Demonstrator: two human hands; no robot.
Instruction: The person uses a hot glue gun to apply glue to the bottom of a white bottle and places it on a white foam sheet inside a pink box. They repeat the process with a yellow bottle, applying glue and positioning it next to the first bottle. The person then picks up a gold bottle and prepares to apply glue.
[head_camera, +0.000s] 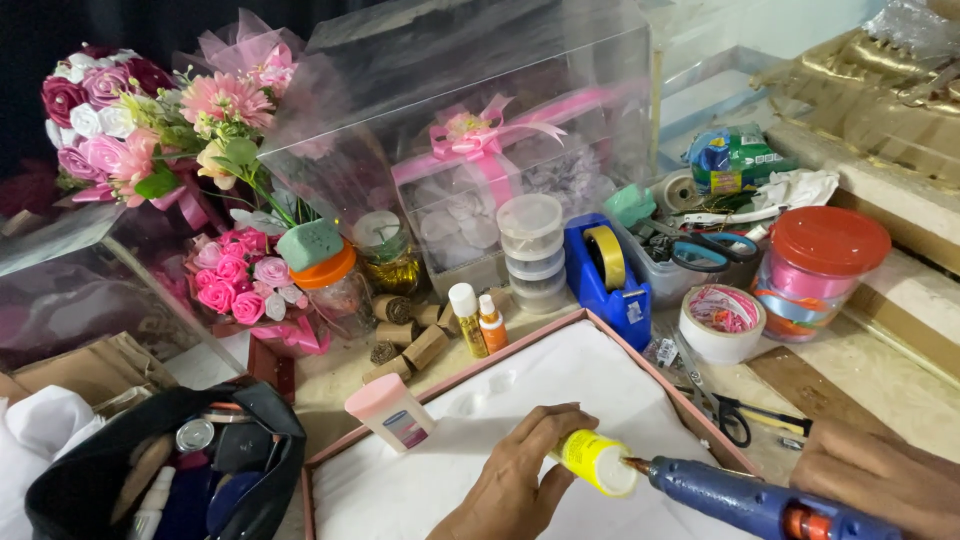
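The left hand (515, 480) pinched a small yellow tube (596, 462) by its middle, over the white cloth in the pink-edged box (560, 335). It looked light and hard, maybe slippery. The blue glue gun (745, 500), clenched in the right hand (880, 480), touched the tube's end. Farther from the hold stood a blue tape holder (605, 275) and pink flowers (235, 280).

Both the left hand (515, 475) and the right hand (880, 475) are bare, with no gloves, rings, watch or sleeves in view.
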